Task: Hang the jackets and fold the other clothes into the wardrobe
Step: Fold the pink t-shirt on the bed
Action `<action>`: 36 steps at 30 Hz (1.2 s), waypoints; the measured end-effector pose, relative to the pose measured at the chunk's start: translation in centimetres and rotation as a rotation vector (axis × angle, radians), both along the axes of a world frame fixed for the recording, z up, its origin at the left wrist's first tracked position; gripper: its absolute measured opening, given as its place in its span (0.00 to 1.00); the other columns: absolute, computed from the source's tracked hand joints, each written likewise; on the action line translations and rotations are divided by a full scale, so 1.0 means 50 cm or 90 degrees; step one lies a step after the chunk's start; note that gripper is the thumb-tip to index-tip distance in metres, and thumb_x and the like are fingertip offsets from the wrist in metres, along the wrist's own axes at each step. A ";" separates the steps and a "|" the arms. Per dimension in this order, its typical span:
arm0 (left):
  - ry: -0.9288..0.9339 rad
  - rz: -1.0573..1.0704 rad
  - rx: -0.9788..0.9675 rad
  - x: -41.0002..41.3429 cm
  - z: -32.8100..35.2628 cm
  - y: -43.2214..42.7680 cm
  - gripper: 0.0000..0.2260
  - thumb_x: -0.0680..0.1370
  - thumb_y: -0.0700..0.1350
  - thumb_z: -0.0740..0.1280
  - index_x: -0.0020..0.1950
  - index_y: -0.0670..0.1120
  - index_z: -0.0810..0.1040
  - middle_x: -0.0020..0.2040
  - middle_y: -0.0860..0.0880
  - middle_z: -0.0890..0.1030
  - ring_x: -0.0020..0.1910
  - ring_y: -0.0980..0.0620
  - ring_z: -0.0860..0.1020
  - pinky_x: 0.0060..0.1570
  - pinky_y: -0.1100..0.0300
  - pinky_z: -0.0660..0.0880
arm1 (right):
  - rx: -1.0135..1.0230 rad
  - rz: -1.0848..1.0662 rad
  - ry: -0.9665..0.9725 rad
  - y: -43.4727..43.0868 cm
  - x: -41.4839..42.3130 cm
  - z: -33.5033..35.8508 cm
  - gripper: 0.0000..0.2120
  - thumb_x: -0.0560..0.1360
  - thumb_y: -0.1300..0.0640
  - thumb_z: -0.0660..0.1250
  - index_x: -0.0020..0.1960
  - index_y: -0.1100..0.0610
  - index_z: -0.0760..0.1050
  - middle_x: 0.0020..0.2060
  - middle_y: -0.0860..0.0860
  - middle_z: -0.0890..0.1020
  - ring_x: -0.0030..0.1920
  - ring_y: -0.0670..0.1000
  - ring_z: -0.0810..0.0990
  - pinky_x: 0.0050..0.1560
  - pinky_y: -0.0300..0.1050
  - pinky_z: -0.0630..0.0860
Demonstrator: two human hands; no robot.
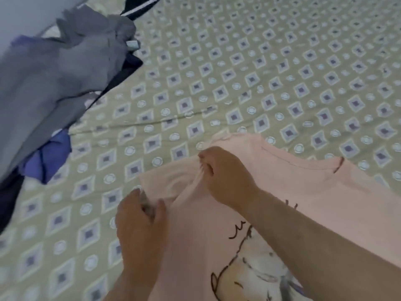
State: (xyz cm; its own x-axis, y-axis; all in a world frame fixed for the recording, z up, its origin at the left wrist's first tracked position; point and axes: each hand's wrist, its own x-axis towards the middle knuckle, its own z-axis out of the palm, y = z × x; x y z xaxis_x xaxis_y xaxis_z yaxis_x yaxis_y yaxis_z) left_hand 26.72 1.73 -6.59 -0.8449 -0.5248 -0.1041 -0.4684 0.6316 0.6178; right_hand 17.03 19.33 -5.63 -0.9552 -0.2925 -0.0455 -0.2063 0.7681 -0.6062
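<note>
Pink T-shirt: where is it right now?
Head view, lower right: the pink T-shirt lies on the patterned bedspread, gripped by the left hand and right hand, with the grey clothes pile at far left.

We see a pale pink T-shirt (293, 192) lying on the patterned bed cover (260, 72), low and to the right. It has a dark line drawing on its front and its neck opening points away from us. Its near sleeve is bunched and lifted into folds, pinched by the right hand (225, 172) at the top and by the left hand (141, 224) lower down. Well apart from it, at the upper left, we find a loose heap of clothes. A crumpled grey garment (54, 79) lies on top, a blue garment (50, 159) shows under its lower edge, and a dark navy piece (130, 66) is at its right side. A black garment with a white stripe (138, 7) lies just behind the heap.
</note>
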 end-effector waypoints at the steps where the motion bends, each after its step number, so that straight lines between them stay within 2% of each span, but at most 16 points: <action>1: -0.022 0.066 0.055 -0.032 0.001 -0.019 0.15 0.74 0.54 0.64 0.50 0.43 0.74 0.44 0.49 0.76 0.43 0.49 0.74 0.41 0.55 0.68 | 0.027 -0.029 0.013 -0.015 -0.032 -0.009 0.16 0.79 0.61 0.58 0.65 0.59 0.74 0.62 0.54 0.77 0.61 0.57 0.75 0.65 0.51 0.69; 3: -0.097 0.094 0.143 -0.096 -0.006 -0.051 0.16 0.73 0.56 0.68 0.46 0.44 0.74 0.40 0.50 0.75 0.41 0.45 0.75 0.38 0.52 0.69 | 0.139 -0.087 0.024 -0.012 -0.089 -0.028 0.15 0.78 0.60 0.59 0.63 0.60 0.72 0.61 0.55 0.75 0.61 0.58 0.73 0.64 0.53 0.67; 5: -0.188 0.013 0.178 -0.148 -0.007 -0.059 0.13 0.73 0.54 0.70 0.45 0.45 0.76 0.37 0.48 0.78 0.37 0.47 0.76 0.34 0.56 0.70 | 0.240 -0.120 0.002 0.015 -0.119 -0.039 0.13 0.79 0.56 0.56 0.60 0.60 0.72 0.57 0.56 0.76 0.58 0.59 0.73 0.62 0.54 0.66; 7: -0.229 -0.046 0.219 -0.185 -0.005 -0.062 0.07 0.74 0.47 0.69 0.43 0.44 0.79 0.33 0.49 0.78 0.31 0.50 0.75 0.27 0.62 0.68 | 0.291 -0.116 0.010 0.036 -0.130 -0.040 0.11 0.80 0.53 0.55 0.50 0.58 0.73 0.46 0.55 0.76 0.50 0.60 0.76 0.52 0.52 0.68; 10: -0.072 -0.036 0.182 -0.257 0.016 -0.098 0.10 0.76 0.41 0.63 0.34 0.43 0.73 0.31 0.50 0.74 0.29 0.52 0.72 0.23 0.66 0.65 | 0.298 -0.110 -0.050 0.061 -0.148 -0.024 0.10 0.77 0.54 0.58 0.37 0.53 0.67 0.34 0.49 0.74 0.41 0.59 0.77 0.42 0.48 0.65; 13: 0.094 -0.067 0.103 -0.353 0.037 -0.146 0.11 0.74 0.39 0.59 0.31 0.45 0.64 0.29 0.50 0.66 0.27 0.52 0.61 0.23 0.63 0.60 | 0.218 -0.151 -0.106 0.073 -0.163 -0.014 0.07 0.78 0.58 0.61 0.50 0.55 0.78 0.48 0.53 0.82 0.51 0.59 0.79 0.54 0.51 0.74; 15: 0.083 -0.093 0.128 -0.394 0.024 -0.157 0.07 0.74 0.37 0.59 0.36 0.44 0.70 0.33 0.50 0.70 0.31 0.52 0.66 0.27 0.66 0.61 | 0.174 -0.207 -0.093 0.074 -0.168 -0.012 0.09 0.78 0.60 0.60 0.54 0.56 0.77 0.52 0.54 0.81 0.54 0.59 0.78 0.58 0.53 0.74; 18: 0.014 -0.049 0.187 -0.387 -0.015 -0.161 0.04 0.76 0.38 0.63 0.50 0.44 0.74 0.41 0.54 0.72 0.43 0.49 0.72 0.39 0.60 0.65 | 0.219 -0.201 -0.092 0.068 -0.174 -0.016 0.10 0.77 0.60 0.61 0.55 0.55 0.77 0.53 0.55 0.80 0.56 0.61 0.78 0.58 0.53 0.73; 20: 0.007 0.023 0.229 -0.351 -0.026 -0.168 0.07 0.77 0.46 0.67 0.52 0.47 0.72 0.43 0.53 0.74 0.42 0.49 0.74 0.37 0.60 0.65 | 0.327 -0.142 -0.104 0.053 -0.174 -0.011 0.08 0.73 0.57 0.64 0.51 0.51 0.78 0.50 0.53 0.79 0.55 0.61 0.77 0.55 0.50 0.71; 21: 0.010 0.054 0.244 -0.331 -0.025 -0.172 0.09 0.76 0.50 0.67 0.51 0.48 0.71 0.41 0.52 0.76 0.39 0.48 0.76 0.36 0.59 0.67 | 0.349 -0.113 -0.097 0.043 -0.176 -0.008 0.04 0.71 0.54 0.64 0.44 0.48 0.76 0.46 0.51 0.77 0.51 0.59 0.76 0.50 0.49 0.69; 23: -0.007 0.086 0.227 -0.286 -0.018 -0.179 0.13 0.74 0.56 0.65 0.41 0.47 0.71 0.32 0.52 0.75 0.33 0.48 0.74 0.33 0.56 0.67 | 0.303 -0.047 -0.109 0.014 -0.186 0.003 0.08 0.67 0.48 0.61 0.34 0.50 0.67 0.36 0.48 0.74 0.43 0.57 0.74 0.41 0.46 0.65; 25: -0.087 0.074 0.232 -0.234 -0.007 -0.179 0.17 0.73 0.58 0.66 0.33 0.46 0.71 0.25 0.52 0.75 0.29 0.48 0.75 0.32 0.56 0.70 | 0.260 0.009 -0.162 -0.016 -0.209 0.008 0.12 0.70 0.44 0.59 0.35 0.52 0.69 0.36 0.48 0.75 0.41 0.55 0.75 0.38 0.46 0.68; 28: -0.238 -0.010 0.284 -0.178 0.000 -0.164 0.12 0.70 0.54 0.71 0.36 0.46 0.78 0.29 0.52 0.82 0.32 0.50 0.81 0.38 0.51 0.80 | 0.333 0.132 -0.210 -0.059 -0.226 -0.002 0.13 0.76 0.47 0.61 0.37 0.52 0.70 0.36 0.48 0.76 0.42 0.55 0.76 0.41 0.46 0.69; 31: -0.235 -0.022 0.324 -0.165 -0.006 -0.159 0.03 0.72 0.45 0.72 0.42 0.48 0.79 0.35 0.51 0.83 0.37 0.50 0.82 0.43 0.49 0.81 | 0.265 0.106 -0.146 -0.067 -0.231 -0.023 0.16 0.80 0.49 0.60 0.34 0.50 0.63 0.32 0.45 0.71 0.40 0.54 0.72 0.40 0.47 0.67; 33: -0.200 0.024 0.372 -0.159 -0.010 -0.171 0.04 0.73 0.42 0.72 0.43 0.48 0.78 0.34 0.54 0.82 0.35 0.54 0.81 0.38 0.55 0.81 | 0.214 0.040 -0.077 -0.060 -0.236 -0.039 0.17 0.82 0.46 0.57 0.36 0.50 0.64 0.31 0.44 0.71 0.39 0.55 0.72 0.38 0.48 0.68; 36: -0.170 0.051 0.297 -0.141 -0.017 -0.200 0.09 0.71 0.46 0.75 0.37 0.47 0.75 0.27 0.58 0.78 0.26 0.62 0.76 0.23 0.69 0.66 | 0.317 0.004 0.019 -0.060 -0.232 -0.069 0.16 0.83 0.42 0.50 0.43 0.50 0.67 0.33 0.47 0.72 0.39 0.57 0.74 0.35 0.47 0.65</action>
